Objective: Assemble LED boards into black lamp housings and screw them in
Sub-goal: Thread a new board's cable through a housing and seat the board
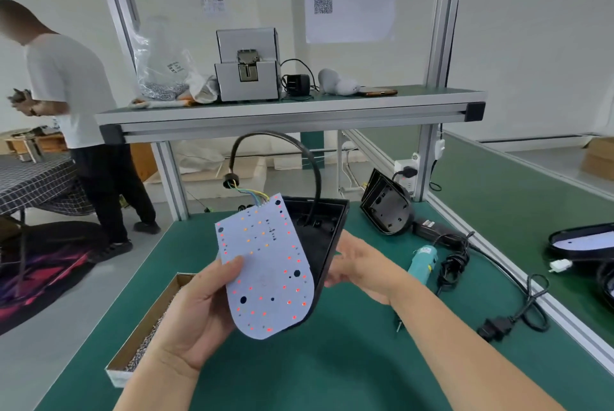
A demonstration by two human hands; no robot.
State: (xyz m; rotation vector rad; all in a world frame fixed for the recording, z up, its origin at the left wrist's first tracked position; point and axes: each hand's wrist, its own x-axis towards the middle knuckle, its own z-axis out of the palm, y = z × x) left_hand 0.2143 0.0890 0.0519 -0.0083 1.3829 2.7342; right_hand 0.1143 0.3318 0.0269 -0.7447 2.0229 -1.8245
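Both hands up off the bench point(332, 370), board half out of the housing.
Left hand point(199, 304) grips the LED board point(265, 264): thumb on its face, fingers curled behind. Right hand point(358, 264) grips the right rim of the black lamp housing point(325, 231), fingers curled round the edge. Board sits between the hands, tilted, overlapping the housing's left side; the rounded ends meet at the bottom, contact unclear. Coloured wires point(252, 194) run from the board's top to a black cable point(299, 151) that loops above the hands into the housing. Teal electric screwdriver point(423, 261) lies on the bench just right of the right hand, a second housing point(387, 208) beyond it. Cardboard box of screws point(149, 327) left of the left hand.
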